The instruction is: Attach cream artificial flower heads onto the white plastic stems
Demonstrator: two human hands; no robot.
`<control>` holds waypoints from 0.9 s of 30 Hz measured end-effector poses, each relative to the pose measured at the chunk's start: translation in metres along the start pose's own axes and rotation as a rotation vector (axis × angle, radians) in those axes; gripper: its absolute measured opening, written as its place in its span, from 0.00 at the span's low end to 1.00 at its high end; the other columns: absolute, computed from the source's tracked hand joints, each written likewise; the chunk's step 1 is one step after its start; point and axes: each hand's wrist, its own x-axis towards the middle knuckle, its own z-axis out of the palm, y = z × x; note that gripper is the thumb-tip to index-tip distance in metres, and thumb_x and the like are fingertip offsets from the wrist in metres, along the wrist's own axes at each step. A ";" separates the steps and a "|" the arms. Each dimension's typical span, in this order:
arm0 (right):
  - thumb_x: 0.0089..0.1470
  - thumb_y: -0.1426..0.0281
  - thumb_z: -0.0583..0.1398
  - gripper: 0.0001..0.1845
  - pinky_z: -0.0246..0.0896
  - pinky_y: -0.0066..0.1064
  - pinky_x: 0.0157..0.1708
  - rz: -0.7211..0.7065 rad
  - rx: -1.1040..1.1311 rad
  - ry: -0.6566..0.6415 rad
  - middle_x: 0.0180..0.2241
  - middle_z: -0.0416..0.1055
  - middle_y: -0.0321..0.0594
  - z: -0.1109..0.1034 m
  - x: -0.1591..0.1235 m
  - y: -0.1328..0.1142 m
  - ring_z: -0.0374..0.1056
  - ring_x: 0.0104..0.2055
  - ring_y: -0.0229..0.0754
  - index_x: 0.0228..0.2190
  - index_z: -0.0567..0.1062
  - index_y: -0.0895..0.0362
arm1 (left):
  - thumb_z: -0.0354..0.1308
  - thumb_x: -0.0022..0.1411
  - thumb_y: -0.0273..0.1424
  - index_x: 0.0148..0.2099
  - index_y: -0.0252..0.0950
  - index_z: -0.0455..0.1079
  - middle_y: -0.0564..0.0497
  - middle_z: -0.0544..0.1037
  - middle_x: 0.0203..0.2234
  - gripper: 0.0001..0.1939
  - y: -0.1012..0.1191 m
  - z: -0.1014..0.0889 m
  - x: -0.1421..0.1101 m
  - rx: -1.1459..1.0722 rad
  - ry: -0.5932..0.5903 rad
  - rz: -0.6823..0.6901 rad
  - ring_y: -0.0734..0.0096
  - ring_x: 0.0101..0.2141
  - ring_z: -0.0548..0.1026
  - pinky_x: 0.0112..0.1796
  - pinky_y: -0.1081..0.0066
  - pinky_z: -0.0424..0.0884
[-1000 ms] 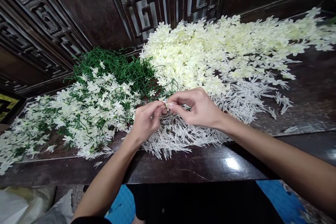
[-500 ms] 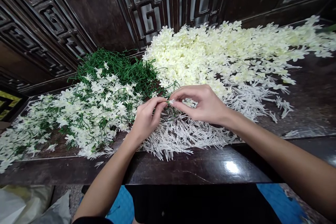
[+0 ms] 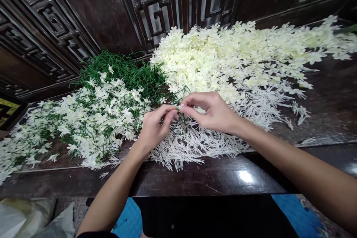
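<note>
My left hand (image 3: 156,126) pinches a thin green artificial flower stem (image 3: 178,108) between thumb and forefinger. Right against it, my right hand (image 3: 216,111) has thumb and forefinger closed on a small white piece at the stem's end, mostly covered by the fingertips. Below both hands spreads a heap of white plastic stamens (image 3: 200,143). Green stems (image 3: 122,68) lie tangled behind my left hand. Beyond my right hand is a big pile of pale yellow-white flower heads (image 3: 200,57). White flowers on green stems (image 3: 95,113) are heaped to the left.
Everything lies on a dark glossy wooden bench (image 3: 217,174). A carved wooden lattice back (image 3: 117,11) rises behind the piles. More white stamens (image 3: 262,104) sit to the right. Pale bags (image 3: 28,215) are on the floor at lower left.
Both hands stay nearly in place, fingertips still together at the stem's end. My right fingers have shifted slightly on the white piece. The view has moved a little.
</note>
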 end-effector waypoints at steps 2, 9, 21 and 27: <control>0.57 0.68 0.59 0.07 0.70 0.40 0.35 0.055 0.047 0.035 0.32 0.75 0.42 0.000 0.001 -0.001 0.71 0.33 0.42 0.35 0.75 0.59 | 0.55 0.65 0.26 0.42 0.35 0.72 0.51 0.80 0.27 0.05 0.002 -0.001 0.003 -0.106 0.016 -0.121 0.76 0.24 0.75 0.25 0.75 0.72; 0.56 0.65 0.59 0.09 0.68 0.43 0.35 0.125 -0.183 -0.087 0.30 0.74 0.41 -0.014 0.002 0.003 0.69 0.31 0.42 0.32 0.76 0.58 | 0.58 0.62 0.29 0.53 0.37 0.61 0.47 0.79 0.34 0.18 0.003 -0.008 0.009 -0.609 0.180 -0.480 0.70 0.28 0.78 0.15 0.78 0.68; 0.59 0.70 0.56 0.13 0.65 0.46 0.49 0.039 -0.461 -0.491 0.40 0.74 0.46 0.001 -0.004 0.010 0.68 0.46 0.46 0.41 0.77 0.61 | 0.51 0.67 0.25 0.43 0.35 0.70 0.49 0.75 0.33 0.07 -0.001 -0.008 0.008 -0.638 0.179 -0.368 0.77 0.30 0.73 0.33 0.75 0.71; 0.59 0.68 0.55 0.13 0.67 0.44 0.44 0.095 -0.479 -0.334 0.38 0.73 0.46 -0.004 -0.002 0.007 0.68 0.40 0.45 0.40 0.76 0.61 | 0.54 0.67 0.33 0.42 0.37 0.69 0.57 0.68 0.18 0.06 0.006 -0.015 0.010 -0.985 0.042 -0.410 0.84 0.14 0.59 0.19 0.78 0.59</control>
